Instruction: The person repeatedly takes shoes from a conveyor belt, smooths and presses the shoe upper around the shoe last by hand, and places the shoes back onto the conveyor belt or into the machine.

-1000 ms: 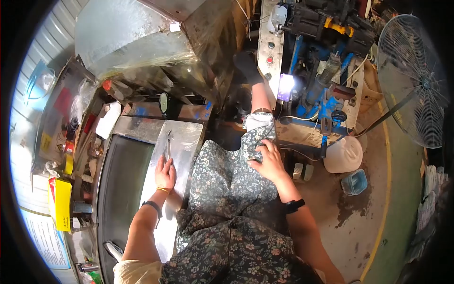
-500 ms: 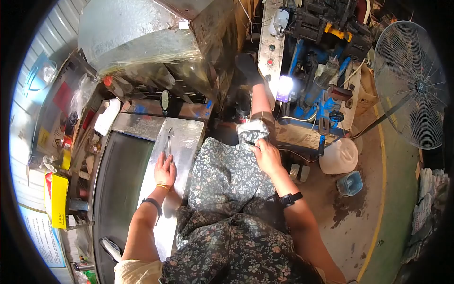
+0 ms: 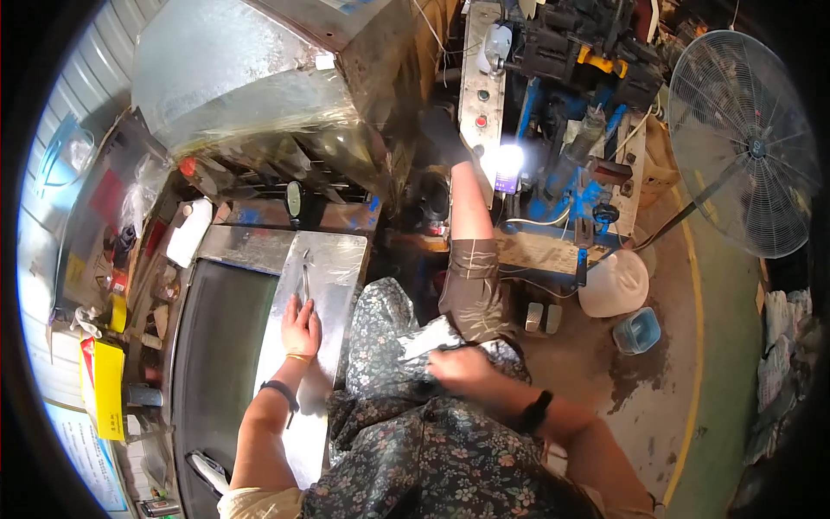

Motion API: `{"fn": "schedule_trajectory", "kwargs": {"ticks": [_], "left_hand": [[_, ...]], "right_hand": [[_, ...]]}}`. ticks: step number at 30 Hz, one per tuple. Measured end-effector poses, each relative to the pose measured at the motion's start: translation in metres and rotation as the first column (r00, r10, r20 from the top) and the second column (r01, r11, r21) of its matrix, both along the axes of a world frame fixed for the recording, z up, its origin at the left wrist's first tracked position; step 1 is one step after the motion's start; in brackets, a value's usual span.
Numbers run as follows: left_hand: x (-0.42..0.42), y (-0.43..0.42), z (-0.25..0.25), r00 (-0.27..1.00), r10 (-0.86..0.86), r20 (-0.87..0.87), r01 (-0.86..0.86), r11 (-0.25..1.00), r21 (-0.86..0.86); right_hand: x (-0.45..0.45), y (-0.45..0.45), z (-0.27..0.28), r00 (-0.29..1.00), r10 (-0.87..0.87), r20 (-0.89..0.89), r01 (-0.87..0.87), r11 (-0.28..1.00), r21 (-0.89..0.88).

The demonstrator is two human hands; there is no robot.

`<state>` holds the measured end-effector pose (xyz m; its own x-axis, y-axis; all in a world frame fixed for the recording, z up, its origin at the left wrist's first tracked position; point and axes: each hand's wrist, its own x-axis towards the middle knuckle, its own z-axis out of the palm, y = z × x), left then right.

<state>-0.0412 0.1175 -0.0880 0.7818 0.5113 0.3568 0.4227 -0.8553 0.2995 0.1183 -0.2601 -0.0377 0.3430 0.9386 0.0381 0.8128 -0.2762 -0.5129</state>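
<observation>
My left hand [image 3: 300, 330] lies on a shiny metal plate [image 3: 333, 270], fingers stretched forward. Its fingertips reach the near end of a thin metal hand tool [image 3: 305, 275] whose exact kind I cannot make out. Over my lap is a dark floral apron [image 3: 378, 324], with its pale underside turned up at the right. My right hand [image 3: 462, 368], slightly blurred, is closed on that folded edge. Brown shorts [image 3: 475, 290] and a bare right leg [image 3: 469, 203] show beyond the cloth.
A blue and black machine [image 3: 571, 156] with a control panel [image 3: 481, 104] and a lit phone [image 3: 507, 169] stands ahead right. Near it are a white jug [image 3: 614, 284], a blue tub [image 3: 636, 330] and a large fan [image 3: 752, 147]. At left is a cluttered shelf [image 3: 130, 242].
My right hand has drawn the apron's edge back toward my body, baring the shorts over my right leg. My left hand stays on the plate. The view has shifted slightly.
</observation>
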Motion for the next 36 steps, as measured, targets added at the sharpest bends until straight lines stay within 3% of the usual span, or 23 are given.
{"fn": "schedule_trajectory", "kwargs": {"ticks": [1,4,7,10,23,36], "left_hand": [[-0.001,0.001,-0.001,1.000,0.001,0.003,-0.001,1.000,0.002],[-0.002,-0.002,-0.001,1.000,0.014,-0.003,-0.014,1.000,0.016],[-0.001,-0.003,0.003,1.000,0.012,-0.012,-0.012,1.000,0.022],[-0.001,-0.005,0.006,1.000,0.001,-0.005,-0.001,1.000,0.009],[-0.002,-0.006,0.003,0.999,0.042,-0.021,-0.043,0.998,-0.045],[-0.004,-0.002,0.002,0.999,0.024,-0.034,-0.023,1.000,0.017]], "right_hand": [[-0.011,0.006,-0.007,0.988,-0.015,0.154,-0.005,0.992,0.127],[-0.004,0.015,-0.007,0.996,-0.037,-0.076,0.041,0.998,0.046],[0.002,0.018,-0.002,0.985,-0.045,-0.168,0.053,0.998,0.043],[0.003,0.019,0.004,0.988,-0.028,-0.153,0.024,0.999,-0.033],[0.001,0.010,0.006,0.981,-0.048,-0.188,0.049,0.999,0.003],[-0.001,0.010,0.010,0.976,-0.062,-0.210,0.060,0.998,-0.015]]}}
